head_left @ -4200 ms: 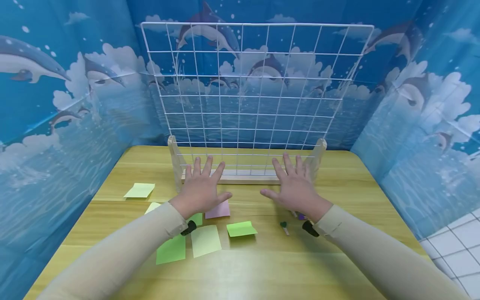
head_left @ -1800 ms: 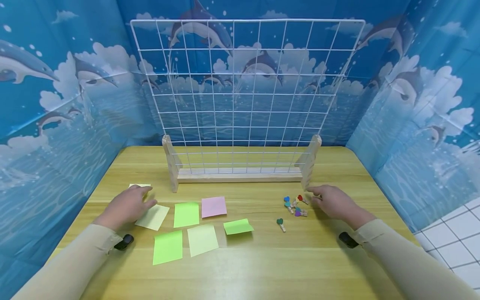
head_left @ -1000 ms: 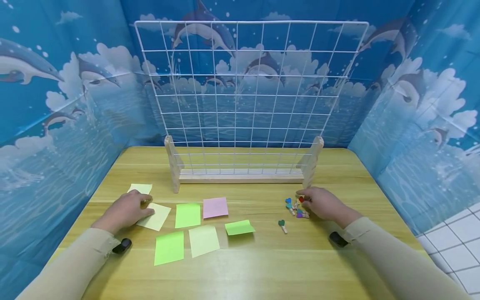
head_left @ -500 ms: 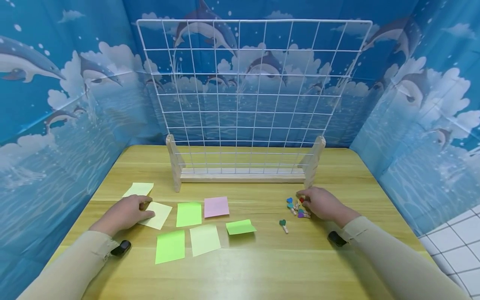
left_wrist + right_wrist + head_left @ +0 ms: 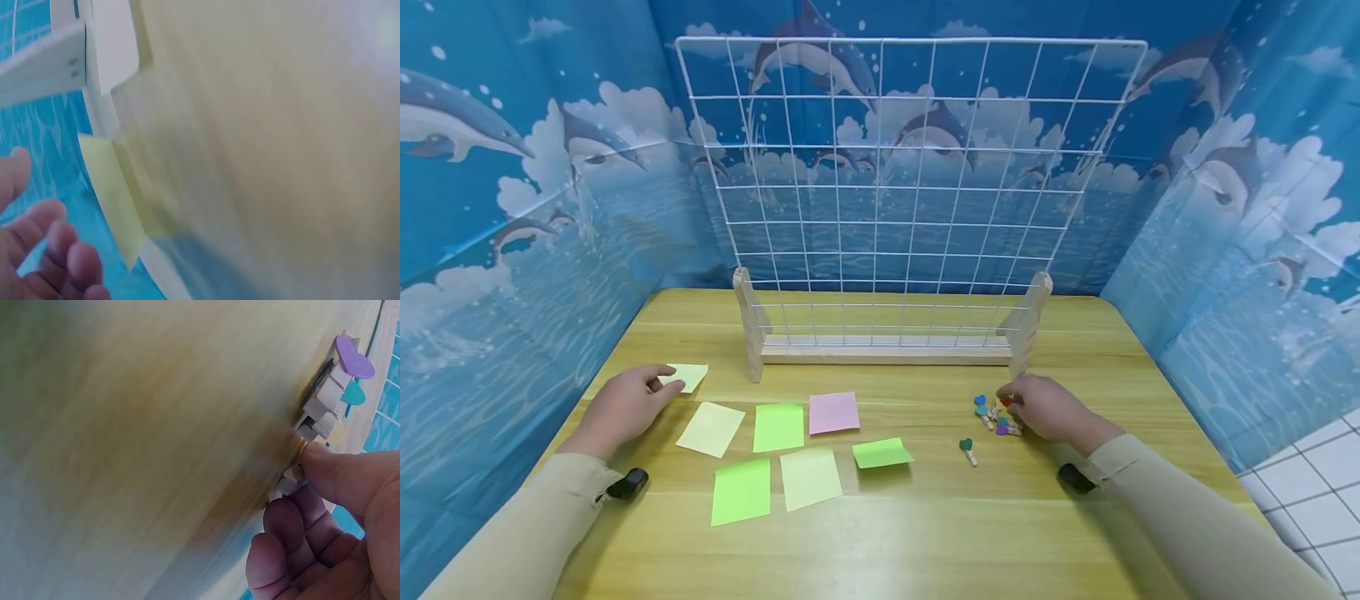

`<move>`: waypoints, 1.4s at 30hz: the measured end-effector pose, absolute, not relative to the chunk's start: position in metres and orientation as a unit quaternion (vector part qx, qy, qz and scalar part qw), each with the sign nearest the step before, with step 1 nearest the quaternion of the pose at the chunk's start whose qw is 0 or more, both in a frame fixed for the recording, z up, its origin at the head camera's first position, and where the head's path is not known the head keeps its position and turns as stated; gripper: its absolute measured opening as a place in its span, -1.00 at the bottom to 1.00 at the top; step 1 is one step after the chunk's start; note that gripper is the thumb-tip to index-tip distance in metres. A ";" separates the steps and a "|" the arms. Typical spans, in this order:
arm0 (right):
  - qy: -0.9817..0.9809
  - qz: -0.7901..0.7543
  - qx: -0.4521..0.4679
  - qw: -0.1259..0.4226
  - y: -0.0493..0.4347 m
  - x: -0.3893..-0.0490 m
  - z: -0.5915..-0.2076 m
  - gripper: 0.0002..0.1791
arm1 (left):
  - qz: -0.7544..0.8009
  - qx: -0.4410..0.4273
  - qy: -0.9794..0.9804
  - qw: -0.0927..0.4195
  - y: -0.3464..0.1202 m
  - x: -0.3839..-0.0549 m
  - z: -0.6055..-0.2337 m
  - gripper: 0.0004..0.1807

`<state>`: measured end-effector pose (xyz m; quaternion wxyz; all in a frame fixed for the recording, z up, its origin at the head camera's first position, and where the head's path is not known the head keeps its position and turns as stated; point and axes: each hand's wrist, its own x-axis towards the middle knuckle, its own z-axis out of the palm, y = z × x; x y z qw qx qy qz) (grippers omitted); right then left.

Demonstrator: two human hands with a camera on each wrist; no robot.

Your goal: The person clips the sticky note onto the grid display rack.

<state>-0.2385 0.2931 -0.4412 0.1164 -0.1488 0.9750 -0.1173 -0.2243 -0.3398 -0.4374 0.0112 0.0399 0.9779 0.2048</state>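
Observation:
My left hand (image 5: 623, 410) is at the far left, by the rear pale yellow sticky note (image 5: 691, 377). In the left wrist view its fingers (image 5: 84, 262) are loosely bent and apart from that note (image 5: 112, 197). At the right, my right hand (image 5: 1051, 408) pinches a mini clothespin (image 5: 291, 480) between thumb and fingers; a bit of its red heart (image 5: 1005, 402) shows in the head view. Beside it lies a small cluster of heart clothespins, among them a purple one (image 5: 355, 357) and a teal one (image 5: 354, 392).
A white wire grid (image 5: 895, 187) stands upright in a wooden base (image 5: 887, 356) at the back. Several sticky notes lie left of centre, including a green one (image 5: 741, 492) and a pink one (image 5: 833, 413). A dark green heart clothespin (image 5: 967, 450) lies alone. Dolphin-print curtains (image 5: 550, 250) surround the table.
Both hands left the front of the grid and went outward to the sides. My left hand then shifted from the nearer pale note to the rear one. My right hand closed in on the red-heart clothespin.

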 end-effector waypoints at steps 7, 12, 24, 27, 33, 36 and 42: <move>0.975 -0.126 -0.149 0.109 0.293 -0.238 -0.442 -0.74 | 0.190 0.009 0.980 0.064 -0.357 -0.238 -0.434 -0.07; 0.975 -0.126 -0.148 0.104 0.294 -0.237 -0.443 -0.76 | 0.186 -0.002 0.977 0.100 -0.362 -0.243 -0.433 0.00; 0.977 -0.118 -0.147 0.097 0.294 -0.236 -0.444 -0.77 | 0.192 -0.009 0.976 0.104 -0.357 -0.257 -0.439 -0.10; 0.977 -0.117 -0.147 0.098 0.294 -0.236 -0.445 -0.77 | 0.200 -0.011 0.974 0.105 -0.357 -0.259 -0.440 -0.14; 0.978 -0.118 -0.141 0.101 0.294 -0.236 -0.444 -0.78 | 0.214 -0.012 0.973 0.080 -0.357 -0.260 -0.439 -0.29; 0.978 -0.122 -0.137 0.104 0.294 -0.236 -0.443 -0.78 | 0.229 -0.017 0.971 0.062 -0.358 -0.261 -0.441 -0.37; 0.977 -0.128 -0.135 0.106 0.293 -0.234 -0.440 -0.78 | 0.245 -0.034 0.967 0.056 -0.360 -0.266 -0.445 -0.43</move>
